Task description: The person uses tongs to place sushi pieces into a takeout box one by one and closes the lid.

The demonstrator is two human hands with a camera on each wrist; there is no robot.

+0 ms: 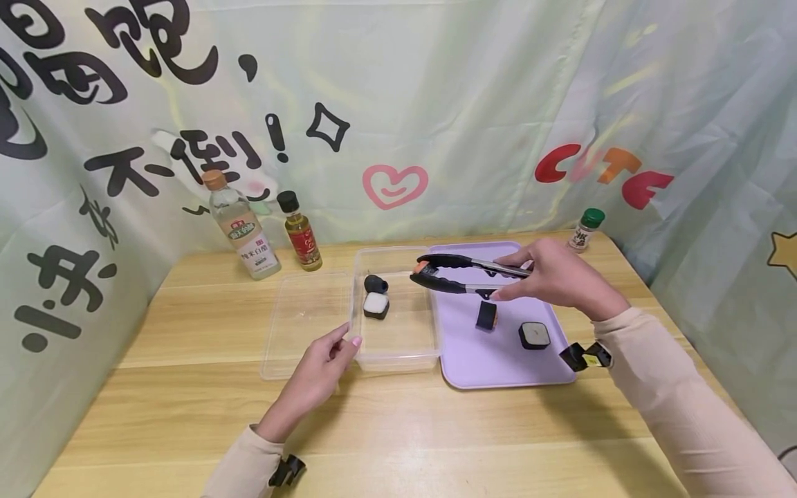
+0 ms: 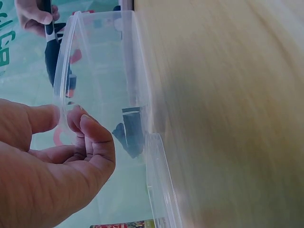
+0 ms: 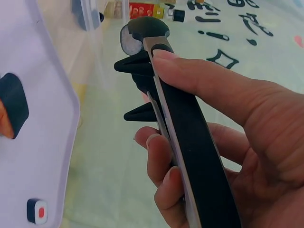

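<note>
My left hand [image 1: 320, 366] pinches the near left rim of a clear plastic container [image 1: 398, 363] between thumb and fingers. My right hand [image 1: 548, 280] grips metal tongs [image 1: 451, 261] with black tips. Between the tips is a sushi piece [image 3: 131, 40] with an orange part, held over the container's right side. Inside the container a white-topped sushi roll [image 1: 376, 305] stands beside a dark piece [image 1: 376, 283] lying on its side. On the purple tray [image 1: 498, 370], under the tongs, are a tipped sushi roll [image 1: 486, 315] with orange at one end and an upright white-topped roll [image 1: 534, 335].
A clear lid [image 1: 305, 346] lies flat along the container's left side. Behind it stand a tall vinegar bottle [image 1: 245, 235] and a small red-labelled bottle [image 1: 301, 238]. At the back right is a green-capped shaker [image 1: 585, 229]. A printed curtain [image 1: 486, 124] surrounds the wooden table [image 1: 436, 443].
</note>
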